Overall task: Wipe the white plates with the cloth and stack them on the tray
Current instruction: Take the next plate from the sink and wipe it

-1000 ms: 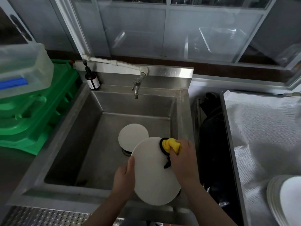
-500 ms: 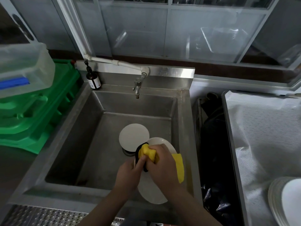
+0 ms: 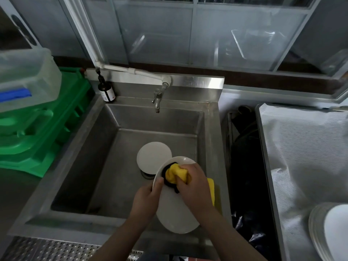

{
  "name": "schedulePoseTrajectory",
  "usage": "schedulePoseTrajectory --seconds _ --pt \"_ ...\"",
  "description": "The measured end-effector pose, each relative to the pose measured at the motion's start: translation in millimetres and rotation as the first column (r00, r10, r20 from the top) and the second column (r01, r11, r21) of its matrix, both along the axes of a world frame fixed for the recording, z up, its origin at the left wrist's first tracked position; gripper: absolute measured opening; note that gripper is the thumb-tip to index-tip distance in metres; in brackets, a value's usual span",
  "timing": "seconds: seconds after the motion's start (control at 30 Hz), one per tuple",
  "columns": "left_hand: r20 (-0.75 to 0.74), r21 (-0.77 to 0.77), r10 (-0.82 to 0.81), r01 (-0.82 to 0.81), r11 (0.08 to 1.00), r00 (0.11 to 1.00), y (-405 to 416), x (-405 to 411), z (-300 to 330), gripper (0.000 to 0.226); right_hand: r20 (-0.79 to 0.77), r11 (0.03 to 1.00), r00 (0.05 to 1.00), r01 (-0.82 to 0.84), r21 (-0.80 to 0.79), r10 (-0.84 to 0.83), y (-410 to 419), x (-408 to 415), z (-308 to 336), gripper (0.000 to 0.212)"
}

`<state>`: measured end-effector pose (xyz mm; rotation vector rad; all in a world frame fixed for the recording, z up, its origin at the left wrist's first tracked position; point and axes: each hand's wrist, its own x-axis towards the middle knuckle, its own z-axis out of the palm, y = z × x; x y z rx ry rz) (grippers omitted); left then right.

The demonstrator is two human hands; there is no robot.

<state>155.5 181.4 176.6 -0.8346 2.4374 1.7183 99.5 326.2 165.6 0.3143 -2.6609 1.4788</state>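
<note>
Fingers (image 3: 183, 182) rubbing cloth (image 3: 176, 174) lower on plate (image 3: 173, 213), plate tilted

Dim, greyish daylight comes through the windows (image 3: 197, 31) behind the sink (image 3: 131, 117), with faint reflections in the glass. The steel backsplash (image 3: 203, 85) catches a soft glare. Edges bow with wide-angle distortion; corners look soft and darkened.

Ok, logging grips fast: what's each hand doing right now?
Left hand: grips the white plate by its edge.
Right hand: clutches the yellow cloth against the plate.
</note>
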Motion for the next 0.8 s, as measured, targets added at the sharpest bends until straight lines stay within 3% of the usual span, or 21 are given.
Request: schedulePoseTrajectory --seconds 0.1,0.23,0.5,0.7,0.8 --pt "-0.015 0.077 0.064 -0.063 0.995 0.998 0.4 2.4 -1.0 0.056 0.085 0.995 0.995 0.047 0.083 -0.054 18.0 -6.7 -5.9 0.024" --pt "-0.027 0.07 0.09 -0.088 0.994 0.996 -0.1 4.2 -3.0 0.059 0.168 0.987 0.976 0.126 0.103 -0.142 37.0 -7.4 -22.0 0.014" --pt "-0.013 0.082 0.086 -0.084 0.993 0.996 1.7 6.2 -1.0 0.055 0.187 0.975 0.964 0.161 0.153 -0.188 34.2 -3.1 -23.3 0.008" --pt "-0.036 0.073 0.08 -0.077 0.994 0.996 -0.8 5.5 1.6 0.054 0.206 0.984 0.973 0.076 0.159 -0.109 22.8 5.2 -6.5 0.007" --pt "-0.027 0.089 0.075 -0.072 0.993 0.997 -1.4 7.8 0.3 0.052 0.145 0.991 0.987 0.057 0.125 -0.075 12.9 12.4 2.7 0.008"
